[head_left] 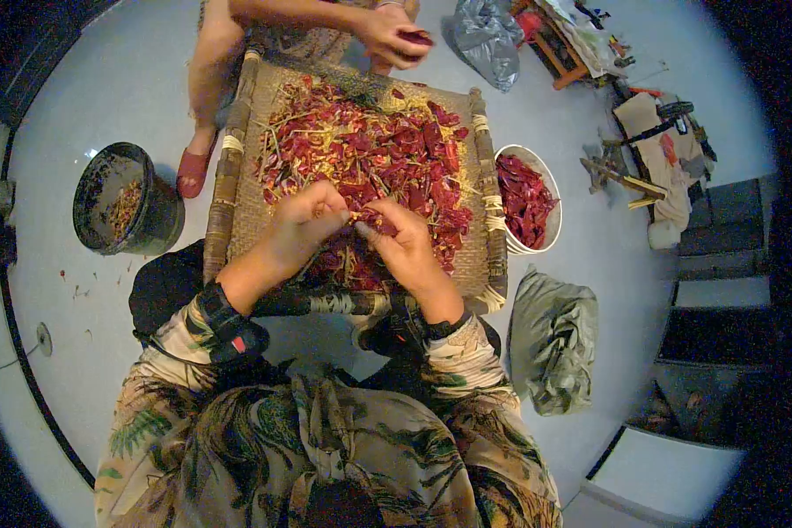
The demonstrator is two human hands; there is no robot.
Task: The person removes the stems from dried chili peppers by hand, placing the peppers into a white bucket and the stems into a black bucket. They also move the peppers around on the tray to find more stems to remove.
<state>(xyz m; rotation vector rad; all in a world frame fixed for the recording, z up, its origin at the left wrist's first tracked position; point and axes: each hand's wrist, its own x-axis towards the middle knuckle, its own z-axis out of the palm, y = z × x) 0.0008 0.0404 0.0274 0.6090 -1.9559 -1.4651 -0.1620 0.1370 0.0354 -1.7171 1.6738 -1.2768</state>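
Observation:
Both my hands meet over a low woven rack [246, 198] strewn with dried red chilies [361, 145] and loose yellow seeds. The fingertips of my left hand [301, 220] are pinched at the pale, seedy end of a dried red chili [377, 220]. My right hand [407, 239] grips the red body of the same chili between thumb and fingers. Part of that chili is hidden by my fingers. Opposite me, at the far edge of the rack, another person's hand [394, 37] holds a dark red piece.
Left of the rack stands a black bucket [154, 216] with scraps and seeds inside. On the right is a white bucket [550, 233] of red chilies, with a grey-green sack [554, 343] nearer me. A grey plastic bag [487, 44] lies at the back. The other person's slippered foot [195, 167] is beside the rack.

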